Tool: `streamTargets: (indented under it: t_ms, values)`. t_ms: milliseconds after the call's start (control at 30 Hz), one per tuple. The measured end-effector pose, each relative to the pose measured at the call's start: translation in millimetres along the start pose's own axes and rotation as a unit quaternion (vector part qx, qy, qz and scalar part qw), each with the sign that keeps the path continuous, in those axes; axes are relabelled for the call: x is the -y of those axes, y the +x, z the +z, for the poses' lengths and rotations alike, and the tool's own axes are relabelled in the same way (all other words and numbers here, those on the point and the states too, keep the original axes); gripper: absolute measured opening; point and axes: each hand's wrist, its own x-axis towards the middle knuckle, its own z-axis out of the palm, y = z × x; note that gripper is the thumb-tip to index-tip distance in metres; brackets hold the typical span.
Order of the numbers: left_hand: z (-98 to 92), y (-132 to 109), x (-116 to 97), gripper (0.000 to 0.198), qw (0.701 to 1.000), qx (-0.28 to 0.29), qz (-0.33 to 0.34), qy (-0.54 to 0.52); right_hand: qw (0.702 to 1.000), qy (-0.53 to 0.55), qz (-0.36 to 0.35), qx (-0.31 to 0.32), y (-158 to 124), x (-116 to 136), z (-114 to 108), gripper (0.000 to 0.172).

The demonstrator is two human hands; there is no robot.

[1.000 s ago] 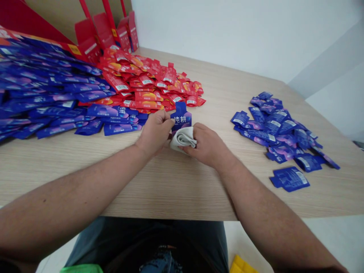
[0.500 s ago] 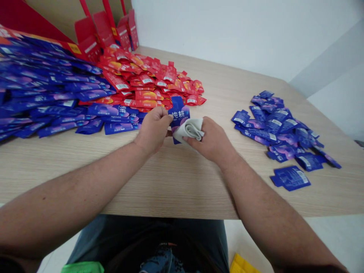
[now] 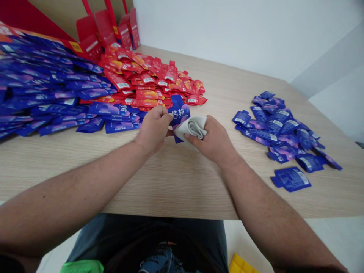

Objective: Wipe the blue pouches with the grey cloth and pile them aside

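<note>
My left hand (image 3: 153,129) pinches a blue foil sachet (image 3: 179,113) narrowly between thumb and fingers, holding it upright by its side just above the tabletop. My right hand (image 3: 212,138) grips a folded white cloth (image 3: 192,127) and presses it against the sachet's lower part, so the two hands nearly meet around it. The sachet is glossy blue fading to purple, with white Chinese characters across the front and a narrow neck at the top.

Just beyond my hands, a large heap of blue sachets (image 3: 65,102) spreads to the left, touching a heap of red sachets (image 3: 150,79) behind it. To the right, well apart, lies a smaller blue pile (image 3: 273,127), with a single sachet (image 3: 290,179) nearest me.

All of this rests on a pale wood-grain table (image 3: 176,182). Red cardboard display boxes (image 3: 105,31) stand at its far corner against a white wall (image 3: 227,30).
</note>
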Motion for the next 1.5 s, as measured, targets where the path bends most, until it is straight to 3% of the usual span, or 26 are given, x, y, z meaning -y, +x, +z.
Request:
streamTargets:
  t_ms: [67,167,200,333,467,567,667,733,800,900,967,1000,1033,1100,1167,1233,1300,1433,1500]
  values:
    - [0.1,0,0,0.022,1.0,-0.001,0.001,-0.002,1.0,0.002,0.001,0.011,0,0,1,0.028]
    - [0.1,0,-3,0.023,1.0,-0.006,-0.001,-0.001,0.992,0.012,-0.036,0.123,0,-1,-2,0.022]
    - [0.1,0,-3,0.023,1.0,0.0,-0.002,-0.006,0.992,0.015,-0.033,0.125,1,-2,-4,0.021]
    - [-1.6,-1,-4,0.017,0.999,0.045,0.014,-0.007,0.997,0.071,0.041,-0.005,4,-11,-13,0.033]
    - [-4.7,-3,-1,0.015,0.992,0.094,0.04,0.075,0.991,0.122,0.043,-0.031,7,-17,-17,0.036]
    - [-5.1,-10,0,0.014,0.972,0.182,0.019,0.151,0.986,0.133,0.04,-0.089,8,-22,-17,0.04]
    - [-3.0,-17,1,0.013,0.959,0.239,-0.012,0.152,0.98,0.138,0.059,-0.132,9,-26,-17,0.043]
    - [-1.7,-17,1,0.015,0.968,0.225,-0.033,0.104,0.978,0.148,0.061,-0.131,8,-26,-16,0.044]
    - [-1.5,-12,2,0.019,0.983,0.173,-0.052,0.036,0.98,0.163,0.046,-0.102,5,-21,-15,0.047]
    - [-2.5,-3,1,0.021,0.99,0.112,-0.073,-0.053,0.987,0.159,-0.002,0.013,2,-8,-14,0.043]
    - [-2.5,1,-1,0.018,0.988,0.107,-0.078,-0.075,0.985,0.136,-0.043,0.101,1,-3,-15,0.034]
    - [-2.1,1,-2,0.017,0.988,0.109,-0.08,-0.074,0.984,0.124,-0.049,0.115,2,-3,-16,0.031]
    - [-1.6,0,-3,0.017,0.988,0.109,-0.08,-0.069,0.988,0.113,-0.038,0.096,3,-6,-17,0.031]
    - [-0.7,-2,-5,0.019,0.99,0.103,-0.075,-0.063,0.995,0.095,0.027,-0.023,6,-17,-18,0.035]
    - [-0.8,-4,-6,0.021,0.99,0.099,-0.068,-0.077,0.975,0.106,0.104,-0.162,11,-33,-17,0.04]
    - [-2.1,-4,-7,0.021,0.986,0.104,-0.07,-0.107,0.948,0.175,0.148,-0.221,14,-46,-14,0.045]
    - [-3.7,-2,-8,0.019,0.981,0.109,-0.087,-0.132,0.92,0.29,0.176,-0.197,16,-49,-7,0.05]
    - [-4.1,2,-4,0.012,0.973,0.098,-0.129,-0.163,0.852,0.484,0.191,-0.061,13,-29,9,0.063]
    - [-2.3,1,0,0.012,0.97,0.106,-0.146,-0.162,0.847,0.504,0.166,-0.039,8,-17,13,0.062]
